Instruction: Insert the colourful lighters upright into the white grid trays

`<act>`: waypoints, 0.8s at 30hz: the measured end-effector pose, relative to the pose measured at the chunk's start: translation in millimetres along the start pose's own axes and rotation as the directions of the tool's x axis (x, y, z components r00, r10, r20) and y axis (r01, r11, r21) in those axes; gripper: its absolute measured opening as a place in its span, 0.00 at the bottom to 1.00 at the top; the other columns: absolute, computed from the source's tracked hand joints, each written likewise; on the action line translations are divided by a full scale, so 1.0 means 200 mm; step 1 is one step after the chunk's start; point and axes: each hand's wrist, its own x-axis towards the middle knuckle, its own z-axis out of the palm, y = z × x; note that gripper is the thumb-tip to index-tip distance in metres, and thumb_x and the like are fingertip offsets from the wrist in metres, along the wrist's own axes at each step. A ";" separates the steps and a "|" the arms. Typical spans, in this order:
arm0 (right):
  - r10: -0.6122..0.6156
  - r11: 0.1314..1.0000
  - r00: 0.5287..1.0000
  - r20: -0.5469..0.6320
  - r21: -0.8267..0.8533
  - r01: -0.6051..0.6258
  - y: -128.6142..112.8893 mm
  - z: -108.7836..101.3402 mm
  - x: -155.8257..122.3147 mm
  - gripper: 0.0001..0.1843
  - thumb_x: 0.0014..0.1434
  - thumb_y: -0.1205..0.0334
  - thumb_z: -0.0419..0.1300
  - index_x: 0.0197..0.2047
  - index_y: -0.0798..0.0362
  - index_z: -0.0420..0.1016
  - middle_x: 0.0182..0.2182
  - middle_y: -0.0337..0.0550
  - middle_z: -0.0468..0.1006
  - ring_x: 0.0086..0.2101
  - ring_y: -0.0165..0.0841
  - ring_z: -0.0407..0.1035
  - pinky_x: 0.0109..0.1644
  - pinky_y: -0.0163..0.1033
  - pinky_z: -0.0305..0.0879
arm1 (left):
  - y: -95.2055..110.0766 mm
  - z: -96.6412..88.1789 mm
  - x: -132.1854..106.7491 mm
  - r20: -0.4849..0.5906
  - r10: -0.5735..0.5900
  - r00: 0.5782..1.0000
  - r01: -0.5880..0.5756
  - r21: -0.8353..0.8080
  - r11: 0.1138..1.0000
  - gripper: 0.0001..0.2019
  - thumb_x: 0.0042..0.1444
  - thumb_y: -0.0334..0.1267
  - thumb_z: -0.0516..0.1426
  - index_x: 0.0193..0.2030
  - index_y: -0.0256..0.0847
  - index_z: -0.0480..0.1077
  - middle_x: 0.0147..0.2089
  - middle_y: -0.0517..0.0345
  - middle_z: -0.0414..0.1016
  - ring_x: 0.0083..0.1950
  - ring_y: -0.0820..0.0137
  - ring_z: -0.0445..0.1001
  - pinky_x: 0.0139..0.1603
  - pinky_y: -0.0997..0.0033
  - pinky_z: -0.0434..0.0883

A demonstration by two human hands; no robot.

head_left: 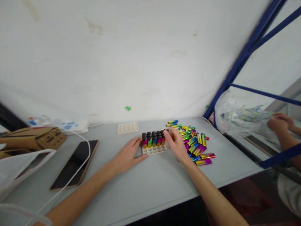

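Observation:
A white plastic tray (154, 151) lies on the grey table (150, 182), its back rows filled with upright rainbow-coloured lighters (152, 139) with black tops. My left hand (128, 154) lies flat and open against the tray's left edge. My right hand (176, 142) is at the tray's right end, its fingers pinched round a lighter at the back right corner of the tray. A loose pile of rainbow lighters (194, 142) lies just right of that hand.
An empty white tray (128, 127) sits near the wall. A phone (76, 163) with a white cable, a cardboard box (33, 138) and a plastic bag (14, 171) are at the left. Behind a blue frame (237, 67) at the right, another person's hands (279, 122) handle a clear bag.

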 end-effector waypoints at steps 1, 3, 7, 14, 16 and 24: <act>-0.021 0.999 0.999 -0.031 -0.036 0.020 0.01 0.00 -0.01 0.28 0.68 0.35 0.54 0.29 0.48 0.56 0.22 0.31 0.54 0.24 0.29 0.51 0.29 0.36 0.50 | 0.00 0.00 0.00 -0.002 0.002 1.000 -0.002 -0.003 1.000 0.33 0.66 0.61 0.57 0.69 0.42 0.64 0.69 0.43 0.69 0.69 0.51 0.70 0.72 0.47 0.67; -0.041 0.996 0.997 -0.069 -0.086 0.035 0.01 -0.01 -0.03 0.29 0.68 0.38 0.56 0.25 0.48 0.53 0.20 0.31 0.54 0.24 0.29 0.51 0.30 0.37 0.49 | 0.00 0.00 0.00 0.001 0.002 1.000 -0.002 -0.007 1.000 0.33 0.65 0.60 0.57 0.69 0.42 0.64 0.69 0.43 0.70 0.69 0.51 0.70 0.73 0.46 0.66; -0.014 0.991 0.997 -0.082 -0.136 0.003 0.03 -0.02 -0.03 0.25 0.68 0.45 0.54 0.24 0.48 0.55 0.19 0.32 0.56 0.23 0.29 0.52 0.30 0.38 0.47 | 0.01 0.00 0.01 0.019 -0.015 1.000 0.015 -0.002 1.000 0.33 0.65 0.61 0.57 0.69 0.41 0.64 0.69 0.42 0.69 0.69 0.50 0.70 0.73 0.46 0.66; -0.003 0.988 0.995 -0.099 -0.156 -0.012 0.04 0.00 -0.05 0.23 0.68 0.48 0.53 0.24 0.48 0.55 0.19 0.33 0.58 0.23 0.30 0.53 0.30 0.39 0.47 | 0.01 -0.01 0.01 0.023 -0.017 1.000 0.017 0.006 1.000 0.33 0.66 0.61 0.57 0.68 0.41 0.64 0.69 0.42 0.69 0.69 0.51 0.69 0.73 0.46 0.65; -0.020 0.989 0.996 -0.090 -0.150 0.006 0.04 0.00 -0.05 0.23 0.70 0.45 0.53 0.26 0.48 0.56 0.20 0.32 0.59 0.24 0.30 0.54 0.31 0.38 0.48 | 0.01 -0.01 0.01 0.030 -0.020 0.999 0.020 0.005 1.000 0.33 0.66 0.60 0.57 0.69 0.40 0.63 0.69 0.42 0.69 0.69 0.51 0.69 0.74 0.47 0.65; -0.197 0.968 0.979 0.062 -0.147 0.204 -0.02 -0.02 -0.08 0.13 0.73 0.51 0.54 0.39 0.50 0.66 0.29 0.37 0.68 0.30 0.32 0.63 0.35 0.36 0.58 | 0.01 -0.01 0.01 0.014 -0.003 1.000 0.003 -0.015 1.000 0.32 0.66 0.59 0.58 0.68 0.41 0.64 0.69 0.42 0.69 0.68 0.51 0.70 0.73 0.47 0.66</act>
